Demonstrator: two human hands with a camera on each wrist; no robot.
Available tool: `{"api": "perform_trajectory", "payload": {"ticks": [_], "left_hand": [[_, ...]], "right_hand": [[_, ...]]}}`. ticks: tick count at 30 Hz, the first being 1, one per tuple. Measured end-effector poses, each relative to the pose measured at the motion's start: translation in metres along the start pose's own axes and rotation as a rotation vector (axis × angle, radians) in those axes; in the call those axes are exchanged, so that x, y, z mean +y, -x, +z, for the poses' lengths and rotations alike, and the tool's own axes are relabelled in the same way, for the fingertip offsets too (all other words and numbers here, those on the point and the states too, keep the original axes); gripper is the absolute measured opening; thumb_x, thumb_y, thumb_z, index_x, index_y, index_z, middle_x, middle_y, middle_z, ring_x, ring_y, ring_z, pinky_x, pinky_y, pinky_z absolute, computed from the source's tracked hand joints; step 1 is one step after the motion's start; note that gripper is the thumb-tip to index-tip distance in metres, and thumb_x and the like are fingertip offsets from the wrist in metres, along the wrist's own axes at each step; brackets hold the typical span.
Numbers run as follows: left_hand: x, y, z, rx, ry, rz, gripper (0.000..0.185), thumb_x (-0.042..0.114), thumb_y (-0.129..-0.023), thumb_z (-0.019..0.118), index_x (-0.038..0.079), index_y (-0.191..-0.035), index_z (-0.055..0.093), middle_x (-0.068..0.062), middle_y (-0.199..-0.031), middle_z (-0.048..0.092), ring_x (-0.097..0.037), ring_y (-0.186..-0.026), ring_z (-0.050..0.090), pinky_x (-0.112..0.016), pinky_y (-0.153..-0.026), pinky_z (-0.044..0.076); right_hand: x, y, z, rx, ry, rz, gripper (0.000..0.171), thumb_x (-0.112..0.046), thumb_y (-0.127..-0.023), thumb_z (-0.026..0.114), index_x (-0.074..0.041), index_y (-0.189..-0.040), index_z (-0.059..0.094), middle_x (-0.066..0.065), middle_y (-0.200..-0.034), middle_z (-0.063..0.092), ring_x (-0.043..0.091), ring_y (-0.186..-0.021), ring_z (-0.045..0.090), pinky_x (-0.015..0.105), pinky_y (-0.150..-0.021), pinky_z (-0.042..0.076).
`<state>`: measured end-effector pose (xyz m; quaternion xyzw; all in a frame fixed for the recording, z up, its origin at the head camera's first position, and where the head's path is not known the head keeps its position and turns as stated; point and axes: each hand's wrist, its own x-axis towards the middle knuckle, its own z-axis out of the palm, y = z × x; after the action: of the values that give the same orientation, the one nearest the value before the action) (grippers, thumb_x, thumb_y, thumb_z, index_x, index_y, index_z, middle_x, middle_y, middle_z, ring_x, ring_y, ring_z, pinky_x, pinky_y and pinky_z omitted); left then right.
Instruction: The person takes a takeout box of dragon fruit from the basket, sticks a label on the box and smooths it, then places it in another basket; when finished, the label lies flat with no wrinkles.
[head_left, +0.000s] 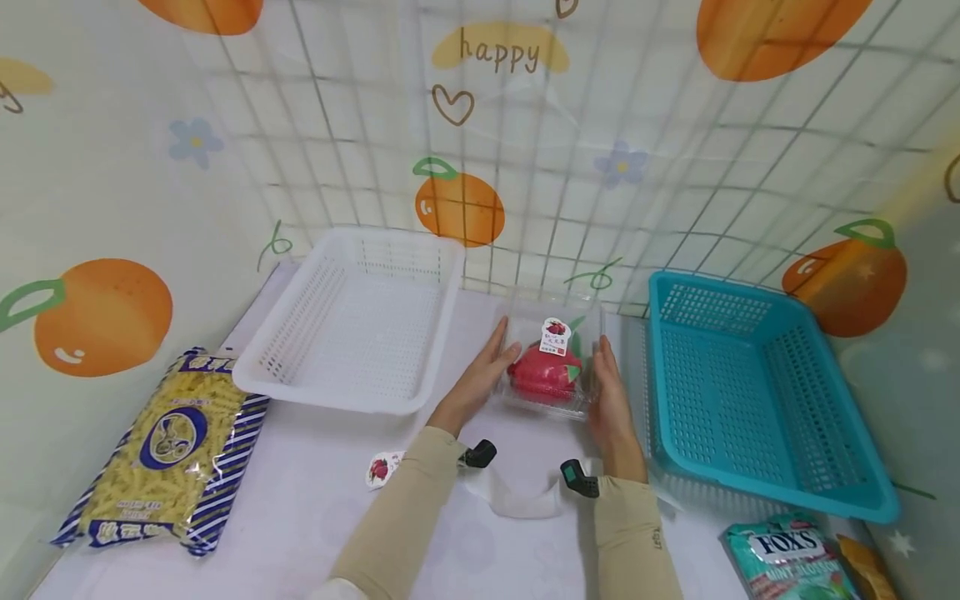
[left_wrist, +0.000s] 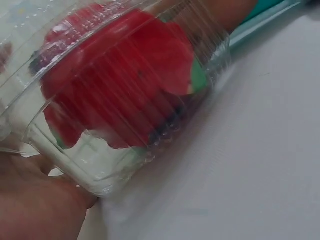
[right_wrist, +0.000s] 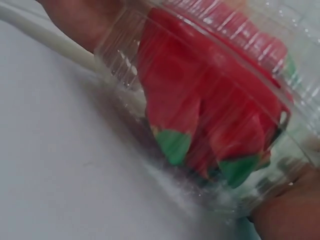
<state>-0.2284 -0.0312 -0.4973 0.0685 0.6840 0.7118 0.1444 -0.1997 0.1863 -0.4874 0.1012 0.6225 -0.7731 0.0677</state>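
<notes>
Table [head_left: 315, 500]: white top, running from the patterned wall at the back to the near edge; everything stands on it.
Blue basket [head_left: 757, 392]: at the right edge, tilted, open side up, just beside the right hand.
White basket [head_left: 360, 321]: at the back left, near the wall, just beside the left hand.
Pasta bag [head_left: 168, 454]: flat at the left edge, near the front left corner, well apart from the hands.
Box [head_left: 553, 358]: clear plastic with a lid, mid-table near the back edge, between the two baskets; it rests on the table with a hand on either side.
Red fruit [head_left: 543, 375]: inside the box, red with green tips; a small label sits on the lid above it.
Candy bag [head_left: 795, 554]: green, at the front right corner, partly cut off by the frame.
Left hand [head_left: 483, 371]: fingers straight and held together, flat against the box's left wall; its wrist view shows the palm touching the box's corner.
Right hand [head_left: 611, 392]: fingers straight and together, pressed along the box's right wall.
Sticker [head_left: 380, 468]: small, loose on the table by the left forearm, towards the front edge.
</notes>
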Motion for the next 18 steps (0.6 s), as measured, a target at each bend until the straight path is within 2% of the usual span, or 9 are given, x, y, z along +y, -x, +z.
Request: {"api": "perform_trajectory", "payload": {"ticks": [5, 9, 12, 18], "left_hand": [[0.0016, -0.002, 0.0008, 0.013, 0.015, 0.005, 0.076, 0.044, -0.104, 0.052, 0.033, -0.165, 0.009, 0.009, -0.174, 0.002, -0.023, -0.161, -0.005, -0.061, -0.127, 0.0], [0.0015, -0.0027, 0.003, 0.03, 0.042, 0.017, 0.073, 0.034, -0.105, 0.051, 0.029, -0.166, 0.01, 0.007, -0.174, 0.002, -0.023, -0.161, -0.006, -0.058, -0.128, -0.002], [0.0037, -0.0031, 0.0027, 0.036, 0.059, 0.028, 0.073, 0.027, -0.105, 0.05, 0.026, -0.166, 0.009, 0.004, -0.174, 0.001, -0.023, -0.161, -0.007, -0.055, -0.128, -0.004], [0.0098, 0.0002, 0.0024, 0.051, 0.045, 0.022, 0.074, 0.025, -0.104, 0.052, 0.028, -0.166, 0.012, 0.004, -0.174, 0.003, -0.021, -0.161, -0.005, -0.053, -0.129, -0.002]], "right_hand": [[-0.0006, -0.0011, 0.0008, -0.011, 0.003, -0.012, 0.065, -0.04, -0.109, 0.04, -0.042, -0.164, 0.005, -0.016, -0.173, 0.0, 0.018, -0.161, -0.007, 0.06, -0.127, -0.001], [-0.0005, -0.0002, 0.0019, -0.004, 0.007, -0.02, 0.066, -0.042, -0.108, 0.042, -0.042, -0.164, 0.006, -0.018, -0.172, 0.001, 0.017, -0.161, -0.005, 0.059, -0.128, -0.001], [-0.0023, -0.0006, 0.0047, 0.008, -0.004, -0.013, 0.064, -0.036, -0.109, 0.039, -0.042, -0.164, 0.007, -0.018, -0.172, 0.003, 0.016, -0.161, -0.004, 0.057, -0.129, 0.0], [-0.0043, 0.0014, 0.0092, 0.027, -0.031, -0.016, 0.063, -0.031, -0.11, 0.039, -0.039, -0.164, 0.008, -0.017, -0.173, 0.003, 0.016, -0.161, -0.006, 0.054, -0.129, 0.001]]}}
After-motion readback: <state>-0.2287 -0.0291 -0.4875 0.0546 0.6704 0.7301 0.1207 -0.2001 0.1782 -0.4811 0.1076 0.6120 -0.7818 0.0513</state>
